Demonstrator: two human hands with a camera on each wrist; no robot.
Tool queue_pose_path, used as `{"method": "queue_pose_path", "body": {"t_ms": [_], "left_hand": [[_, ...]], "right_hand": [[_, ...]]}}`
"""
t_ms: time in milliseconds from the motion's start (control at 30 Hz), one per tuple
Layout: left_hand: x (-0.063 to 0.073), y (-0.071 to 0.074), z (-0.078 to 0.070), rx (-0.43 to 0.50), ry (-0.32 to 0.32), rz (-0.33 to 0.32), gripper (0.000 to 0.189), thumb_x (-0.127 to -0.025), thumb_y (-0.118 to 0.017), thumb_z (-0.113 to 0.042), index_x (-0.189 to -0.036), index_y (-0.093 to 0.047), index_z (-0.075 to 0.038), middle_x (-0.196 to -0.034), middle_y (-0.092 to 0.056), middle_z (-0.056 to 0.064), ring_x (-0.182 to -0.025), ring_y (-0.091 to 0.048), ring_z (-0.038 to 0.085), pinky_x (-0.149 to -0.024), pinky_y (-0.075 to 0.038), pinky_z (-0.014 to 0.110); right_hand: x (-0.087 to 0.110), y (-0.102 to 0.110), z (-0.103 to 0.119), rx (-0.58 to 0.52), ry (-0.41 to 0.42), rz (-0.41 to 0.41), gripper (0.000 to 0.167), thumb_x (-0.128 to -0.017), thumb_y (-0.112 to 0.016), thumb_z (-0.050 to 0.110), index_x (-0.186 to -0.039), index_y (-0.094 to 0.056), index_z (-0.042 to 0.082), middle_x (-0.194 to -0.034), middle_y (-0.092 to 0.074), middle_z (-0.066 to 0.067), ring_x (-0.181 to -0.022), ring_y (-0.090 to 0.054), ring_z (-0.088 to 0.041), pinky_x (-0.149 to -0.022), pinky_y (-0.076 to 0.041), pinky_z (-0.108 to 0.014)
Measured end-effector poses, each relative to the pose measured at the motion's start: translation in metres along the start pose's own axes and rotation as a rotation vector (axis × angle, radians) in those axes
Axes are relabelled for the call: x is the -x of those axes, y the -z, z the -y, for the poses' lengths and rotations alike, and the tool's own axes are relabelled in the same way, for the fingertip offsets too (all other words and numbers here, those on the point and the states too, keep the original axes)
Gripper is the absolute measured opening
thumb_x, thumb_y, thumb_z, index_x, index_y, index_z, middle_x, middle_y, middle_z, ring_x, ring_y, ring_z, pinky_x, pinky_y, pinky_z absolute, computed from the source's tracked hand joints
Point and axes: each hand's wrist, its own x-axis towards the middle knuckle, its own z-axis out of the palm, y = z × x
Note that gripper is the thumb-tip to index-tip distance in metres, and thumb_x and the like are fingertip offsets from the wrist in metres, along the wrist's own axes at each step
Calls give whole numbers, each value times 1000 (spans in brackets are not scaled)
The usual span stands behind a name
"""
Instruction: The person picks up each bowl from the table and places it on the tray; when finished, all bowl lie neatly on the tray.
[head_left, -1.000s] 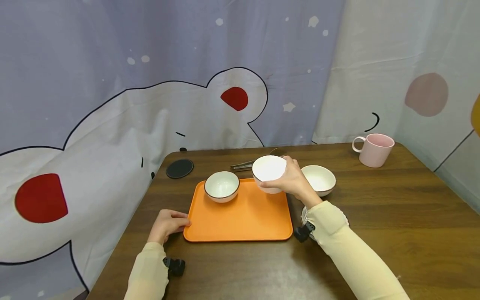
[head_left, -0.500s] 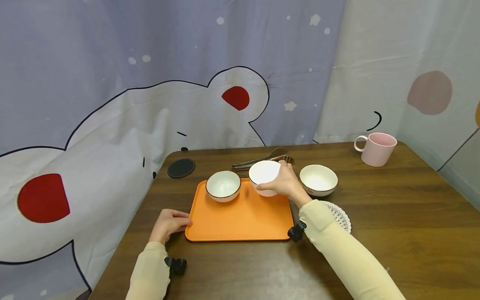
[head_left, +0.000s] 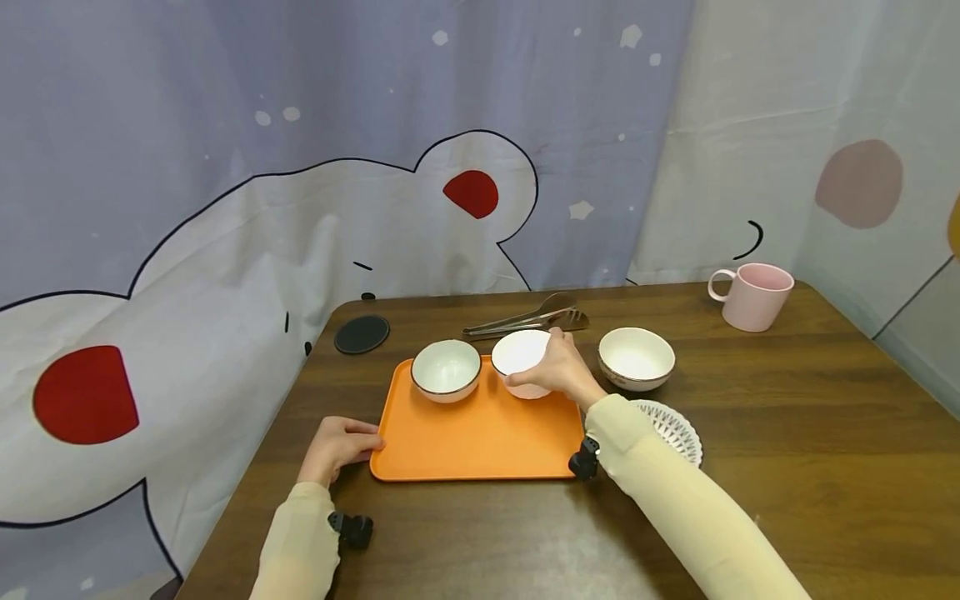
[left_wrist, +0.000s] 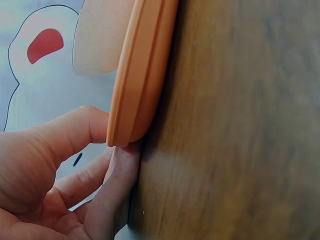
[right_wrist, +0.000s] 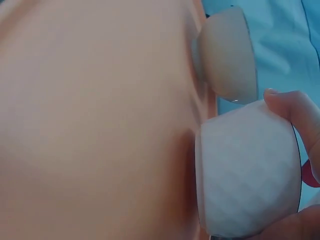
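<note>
My right hand [head_left: 555, 372] grips a white bowl [head_left: 517, 353] by its sides near the rim, over the back right part of the orange tray [head_left: 472, 454]. In the right wrist view this bowl [right_wrist: 247, 170] shows a quilted outer wall and stands upright, its base close to the tray surface. A second white bowl with a dark rim [head_left: 446, 372] sits on the tray's back left. At the tray's left edge, my left hand [head_left: 339, 448] pinches the rim; in the left wrist view, one finger lies against the tray's side [left_wrist: 142, 85] and another under it.
Right of the tray stand another white bowl [head_left: 637, 358] and a white openwork plate [head_left: 678, 433], partly behind the right sleeve. Metal utensils [head_left: 525, 321] lie behind the tray. A black round coaster [head_left: 362, 334] is at back left, a pink mug [head_left: 756, 298] at back right.
My right hand has brought the white bowl left and down toward the tray, uncovering the utensils and more of the openwork plate. The left hand has stayed at the tray's edge.
</note>
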Motion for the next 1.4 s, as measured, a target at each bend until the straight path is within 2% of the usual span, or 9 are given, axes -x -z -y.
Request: {"method": "queue_pose_path", "body": {"t_ms": [167, 300, 467, 633, 700, 800, 1167, 1400], "left_hand": [[0, -1, 0, 9, -3, 0, 35, -82, -73, 1, -113, -63, 15, -111, -64, 29, -82, -70, 20, -76, -61, 36], [1, -2, 0, 2, -5, 4, 36, -82, -73, 0, -113, -63, 16, -110, -64, 29, -82, -70, 21, -76, -61, 36], [1, -1, -1, 0, -9, -3, 35, -82, -73, 0, -112, -64, 15, -109, -64, 29, -82, -70, 21, -76, -61, 36], [1, -2, 1, 3, -6, 3, 36, -82, -73, 0, -113, -63, 15, -110, -64, 29, -83, -70, 21, -77, -61, 36], [1, -2, 2, -1, -4, 0, 36, -83, -73, 0, -113, -63, 15, -111, -64, 29, -83, -70, 21, -77, -61, 37], [1, -1, 1, -1, -5, -6, 35, -83, -73, 0, -112, -64, 15, -110, -64, 30, -83, -69, 22, -77, -61, 37], [2, -1, -2, -6, -5, -4, 35, -83, -73, -1, -113, -64, 15, -110, -64, 29, -82, -70, 20, -77, -61, 36], [3, 0, -2, -14, 5, -3, 36, -83, -73, -2, -113, -63, 15, -111, -64, 28, -81, -69, 19, -77, -61, 36]], "right_hand": [[-1, -3, -1, -1, 8, 6, 118, -62, -90, 40, -146, -22, -8, -136, -37, -28, -119, -52, -42, -102, -48, -52], [-1, -3, -3, 3, -25, 39, 122, -63, -90, 40, -150, -15, -5, -140, -32, -29, -123, -49, -44, -103, -46, -53], [-1, 0, -3, 30, -50, 109, 133, -66, -88, 46, -155, 0, -1, -151, -18, -34, -131, -40, -48, -107, -42, -56], [5, 15, 5, 50, -19, 91, 134, -68, -85, 49, -154, 4, -2, -157, -12, -33, -140, -30, -48, -112, -35, -57], [10, 24, 9, 53, 2, 84, 131, -70, -85, 47, -154, 3, -4, -158, -11, -32, -144, -24, -46, -115, -31, -56], [18, 35, 11, 46, 27, 75, 127, -72, -84, 45, -154, 0, -4, -159, -15, -28, -145, -22, -43, -117, -29, -54], [43, 49, -7, -24, 83, 51, 116, -71, -85, 43, -152, -18, -5, -157, -26, -23, -142, -31, -42, -114, -33, -54], [59, 57, -12, 31, 126, 31, 103, -72, -85, 41, -147, -30, -5, -152, -35, -25, -137, -37, -43, -110, -37, -56]]}}
